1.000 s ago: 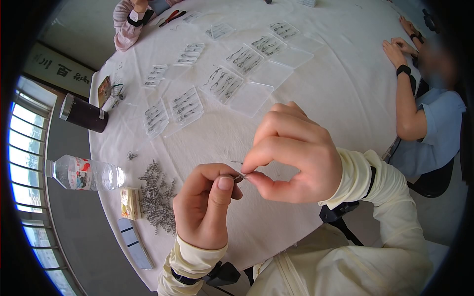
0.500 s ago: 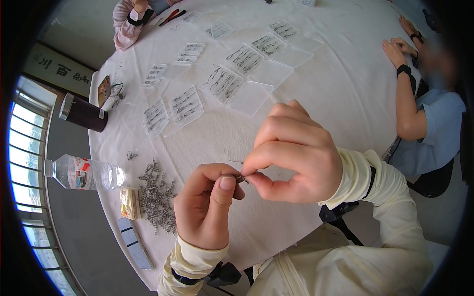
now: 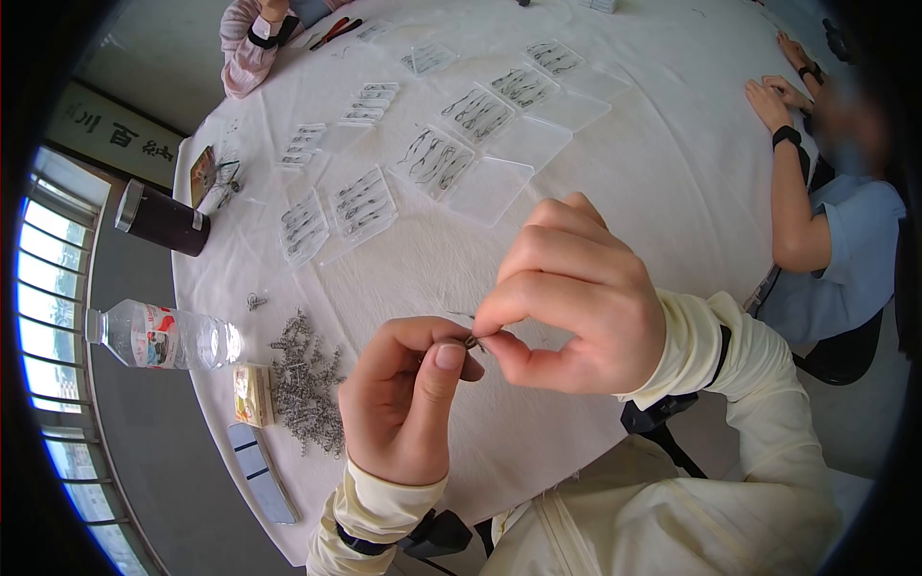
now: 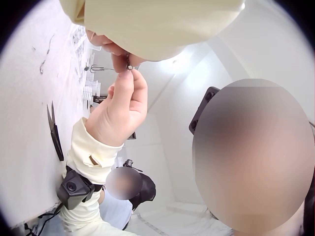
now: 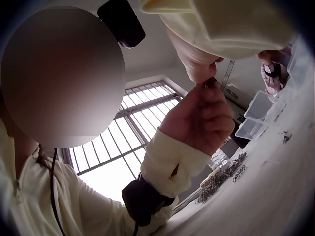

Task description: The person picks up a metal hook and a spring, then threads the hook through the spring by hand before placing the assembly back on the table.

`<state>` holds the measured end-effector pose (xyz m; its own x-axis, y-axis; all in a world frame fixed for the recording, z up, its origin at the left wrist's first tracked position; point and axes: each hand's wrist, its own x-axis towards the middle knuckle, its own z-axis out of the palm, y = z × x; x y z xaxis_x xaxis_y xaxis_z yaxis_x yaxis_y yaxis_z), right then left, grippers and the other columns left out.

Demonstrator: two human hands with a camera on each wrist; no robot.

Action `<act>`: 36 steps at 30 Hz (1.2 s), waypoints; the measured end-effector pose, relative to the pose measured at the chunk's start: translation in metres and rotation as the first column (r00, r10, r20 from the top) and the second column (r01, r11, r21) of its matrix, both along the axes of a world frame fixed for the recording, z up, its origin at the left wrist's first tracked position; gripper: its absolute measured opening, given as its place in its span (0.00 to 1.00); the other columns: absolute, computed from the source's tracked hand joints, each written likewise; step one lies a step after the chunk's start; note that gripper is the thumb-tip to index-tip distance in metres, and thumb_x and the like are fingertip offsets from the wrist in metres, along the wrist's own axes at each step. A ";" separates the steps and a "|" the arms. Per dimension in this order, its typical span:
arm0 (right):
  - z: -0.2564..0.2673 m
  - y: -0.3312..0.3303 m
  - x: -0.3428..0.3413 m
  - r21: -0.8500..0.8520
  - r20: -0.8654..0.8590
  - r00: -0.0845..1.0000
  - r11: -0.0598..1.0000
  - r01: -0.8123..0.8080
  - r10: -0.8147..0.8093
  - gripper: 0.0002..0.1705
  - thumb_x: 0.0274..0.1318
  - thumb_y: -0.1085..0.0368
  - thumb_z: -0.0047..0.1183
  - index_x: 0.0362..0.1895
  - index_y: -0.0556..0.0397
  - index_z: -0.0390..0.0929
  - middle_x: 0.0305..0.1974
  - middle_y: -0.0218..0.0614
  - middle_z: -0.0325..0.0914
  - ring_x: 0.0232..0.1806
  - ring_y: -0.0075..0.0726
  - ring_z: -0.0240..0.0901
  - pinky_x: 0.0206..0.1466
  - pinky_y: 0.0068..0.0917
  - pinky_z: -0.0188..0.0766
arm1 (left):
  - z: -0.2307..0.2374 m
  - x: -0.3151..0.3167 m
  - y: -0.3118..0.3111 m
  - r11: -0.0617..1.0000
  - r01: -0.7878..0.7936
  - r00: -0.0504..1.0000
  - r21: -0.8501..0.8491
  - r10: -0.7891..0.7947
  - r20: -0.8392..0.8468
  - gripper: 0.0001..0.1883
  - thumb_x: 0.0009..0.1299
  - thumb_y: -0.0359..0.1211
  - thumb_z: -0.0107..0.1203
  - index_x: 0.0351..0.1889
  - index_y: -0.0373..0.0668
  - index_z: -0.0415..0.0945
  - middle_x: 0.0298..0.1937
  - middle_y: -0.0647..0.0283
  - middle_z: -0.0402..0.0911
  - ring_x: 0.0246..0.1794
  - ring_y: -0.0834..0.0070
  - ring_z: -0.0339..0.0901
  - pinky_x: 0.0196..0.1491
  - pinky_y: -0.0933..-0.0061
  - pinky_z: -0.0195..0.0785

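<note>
Both hands meet over the near part of the table, fingertips close together. My left hand [image 3: 403, 398] pinches a small dark metal coil [image 3: 471, 342] between thumb and index finger. From the right, my right hand [image 3: 581, 312] pinches at the coil's end with thumb and index finger, the other fingers curled. A thin fishing hook [image 4: 101, 68] sticks out beside the fingertips in the left wrist view; its shank end is hidden by the fingers. To the left of my left hand lies a pile of metal coil springs [image 3: 305, 384].
Open clear plastic boxes [image 3: 490, 192] with hooked wire pieces stand farther back. At left are a water bottle [image 3: 158, 336], a dark tumbler [image 3: 163, 219], a small packet [image 3: 253, 396] and a grey flat case [image 3: 264, 475]. Scissors [image 4: 55, 132] lie on the table. Two people sit around it.
The left thumb and fingertips have shifted slightly right, and the small coil shows more plainly between the fingertips. The right hand has barely moved, still pinching.
</note>
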<state>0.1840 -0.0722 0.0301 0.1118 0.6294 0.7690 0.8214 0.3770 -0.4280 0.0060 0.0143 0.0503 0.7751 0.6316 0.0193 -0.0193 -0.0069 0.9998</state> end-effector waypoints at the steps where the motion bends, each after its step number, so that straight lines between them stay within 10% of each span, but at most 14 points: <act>1: 0.000 0.000 0.000 0.000 0.000 1.000 1.000 0.000 0.000 0.17 0.28 0.74 0.68 0.28 0.42 0.81 0.27 0.20 0.72 0.30 0.29 0.66 0.35 0.29 0.54 | 0.001 0.000 0.000 1.000 0.007 1.000 0.000 -0.007 -0.002 0.09 0.80 0.29 0.51 0.48 0.30 0.76 0.40 0.61 0.82 0.39 0.80 0.78 0.46 0.78 0.72; 25: -0.003 0.002 0.003 0.113 0.155 0.988 0.994 0.007 -0.025 0.19 0.26 0.70 0.66 0.31 0.43 0.80 0.31 0.22 0.73 0.30 0.32 0.67 0.38 0.31 0.56 | 0.005 -0.002 0.003 0.990 0.089 0.995 -0.111 -0.093 -0.033 0.07 0.76 0.26 0.55 0.48 0.33 0.74 0.38 0.67 0.78 0.35 0.85 0.71 0.40 0.82 0.65; 36: 0.004 -0.003 0.001 0.001 -0.063 0.989 0.991 -0.135 0.135 0.14 0.31 0.72 0.67 0.29 0.46 0.83 0.29 0.23 0.75 0.28 0.29 0.66 0.36 0.29 0.57 | 0.001 -0.003 0.005 0.995 0.084 0.995 -0.059 -0.081 0.057 0.05 0.72 0.22 0.53 0.45 0.34 0.73 0.39 0.68 0.74 0.34 0.86 0.66 0.38 0.83 0.62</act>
<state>0.1847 -0.0751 0.0342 0.0738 0.6441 0.7614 0.7346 0.4812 -0.4783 0.0032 0.0190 0.0511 0.8233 0.5671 0.0261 -0.0720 0.0587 0.9957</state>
